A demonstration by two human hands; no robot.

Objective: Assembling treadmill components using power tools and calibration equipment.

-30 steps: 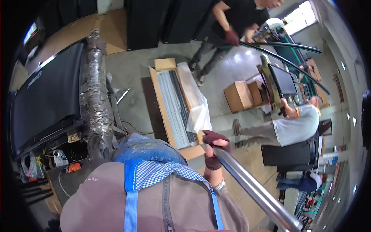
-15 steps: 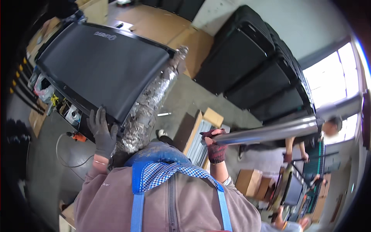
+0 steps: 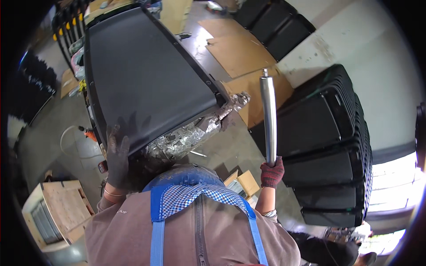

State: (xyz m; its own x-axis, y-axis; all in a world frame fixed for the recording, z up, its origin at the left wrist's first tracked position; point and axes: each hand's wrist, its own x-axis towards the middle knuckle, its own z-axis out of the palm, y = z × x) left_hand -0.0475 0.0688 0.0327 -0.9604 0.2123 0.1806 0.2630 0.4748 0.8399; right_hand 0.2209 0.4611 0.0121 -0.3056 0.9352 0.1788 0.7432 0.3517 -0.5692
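My right hand, in a red and black glove, is wrapped round the lower end of a shiny metal roller. The roller stands nearly upright in view, with a short thin shaft poking from its far end. My left hand, in a dark grey glove, has its fingers stretched out at the near left corner of a black treadmill deck. Along the deck's near edge runs a padded support wrapped in crinkled silver foil or tape.
Stacked black panels lean by the wall on the right. Flattened cardboard lies on the floor beyond. A wooden crate stands at the lower left, and an orange tool with a hose hangs beside the deck. Another person's dark-clothed leg shows at lower right.
The roller has swung from pointing right to pointing away from me, still in my right hand. My view has turned right, and the left hand stays at the deck's corner.
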